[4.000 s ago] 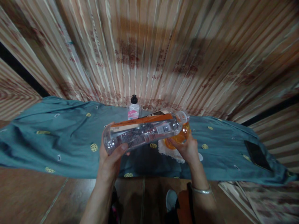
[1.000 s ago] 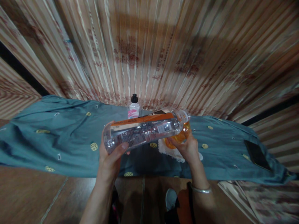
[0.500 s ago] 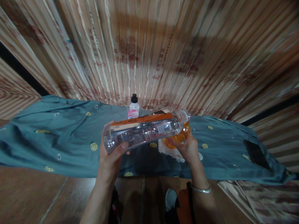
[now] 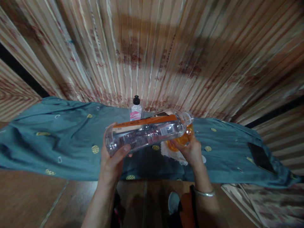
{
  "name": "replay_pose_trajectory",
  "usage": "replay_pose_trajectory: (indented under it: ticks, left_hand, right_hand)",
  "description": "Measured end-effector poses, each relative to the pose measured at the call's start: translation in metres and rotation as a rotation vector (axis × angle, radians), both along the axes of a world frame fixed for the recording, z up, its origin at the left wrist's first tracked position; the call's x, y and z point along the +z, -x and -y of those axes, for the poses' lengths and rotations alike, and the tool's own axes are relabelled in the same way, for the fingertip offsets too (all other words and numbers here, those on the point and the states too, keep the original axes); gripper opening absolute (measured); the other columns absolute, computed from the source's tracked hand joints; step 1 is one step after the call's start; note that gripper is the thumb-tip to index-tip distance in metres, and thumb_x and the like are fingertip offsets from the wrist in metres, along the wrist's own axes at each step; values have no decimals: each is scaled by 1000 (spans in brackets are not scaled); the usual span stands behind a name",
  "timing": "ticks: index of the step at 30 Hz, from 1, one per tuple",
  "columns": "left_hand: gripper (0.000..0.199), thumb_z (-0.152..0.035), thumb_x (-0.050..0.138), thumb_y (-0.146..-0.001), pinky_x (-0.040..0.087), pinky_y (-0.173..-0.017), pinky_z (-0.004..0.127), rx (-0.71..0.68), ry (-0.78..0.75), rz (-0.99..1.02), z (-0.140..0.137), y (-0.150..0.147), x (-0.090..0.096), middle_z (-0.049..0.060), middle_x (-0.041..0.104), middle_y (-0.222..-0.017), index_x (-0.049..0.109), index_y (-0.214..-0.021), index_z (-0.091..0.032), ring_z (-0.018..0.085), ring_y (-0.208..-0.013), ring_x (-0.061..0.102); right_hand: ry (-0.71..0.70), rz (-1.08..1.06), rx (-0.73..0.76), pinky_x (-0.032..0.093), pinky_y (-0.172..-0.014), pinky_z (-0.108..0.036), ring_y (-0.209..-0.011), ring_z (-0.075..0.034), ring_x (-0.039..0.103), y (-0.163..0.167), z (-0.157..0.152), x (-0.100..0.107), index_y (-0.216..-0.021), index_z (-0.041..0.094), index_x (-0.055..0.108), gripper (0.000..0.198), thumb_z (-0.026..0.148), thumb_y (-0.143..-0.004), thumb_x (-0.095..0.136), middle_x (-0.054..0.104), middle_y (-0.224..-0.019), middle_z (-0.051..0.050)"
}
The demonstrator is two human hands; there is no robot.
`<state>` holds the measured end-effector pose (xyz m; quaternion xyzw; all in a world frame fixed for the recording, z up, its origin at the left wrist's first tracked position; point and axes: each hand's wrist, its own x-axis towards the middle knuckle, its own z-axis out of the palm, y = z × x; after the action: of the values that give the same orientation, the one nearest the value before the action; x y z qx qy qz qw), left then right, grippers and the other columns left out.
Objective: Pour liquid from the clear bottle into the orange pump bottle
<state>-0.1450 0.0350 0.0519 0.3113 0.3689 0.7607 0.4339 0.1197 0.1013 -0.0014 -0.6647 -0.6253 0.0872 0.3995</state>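
My left hand is closed round the base of a clear plastic bottle with an orange and cream label. The bottle lies nearly level, its uncapped mouth pointing right and slightly up. Below that mouth, my right hand grips an orange see-through container, partly hidden by the bottle and my fingers; its exact kind does not show. Under the container, a white lace-edged cloth lies on the blue-green patterned cover. I cannot tell whether the container touches the cloth. Liquid in the bottle is not visible.
A small clear bottle with a black cap and pink label stands behind the large bottle. A dark phone-like slab lies at the right on the blue-green cover. A striped curtain hangs along the back.
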Motion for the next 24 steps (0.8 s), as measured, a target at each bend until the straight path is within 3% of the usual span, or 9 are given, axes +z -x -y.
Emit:
replay_pose_trajectory:
  ticks: [24]
  left_hand:
    - [65,-29,95,-59,51,-42,21,19,-38,6,-1,-2,-4,1,70,-95,71,-120,-27,14,-66,63]
  right_hand:
    - [17,14,10,61,-77,-47,-91,-38,78,-2,1,1,-131,10,64,88,74,-70,71,80,-104,-19]
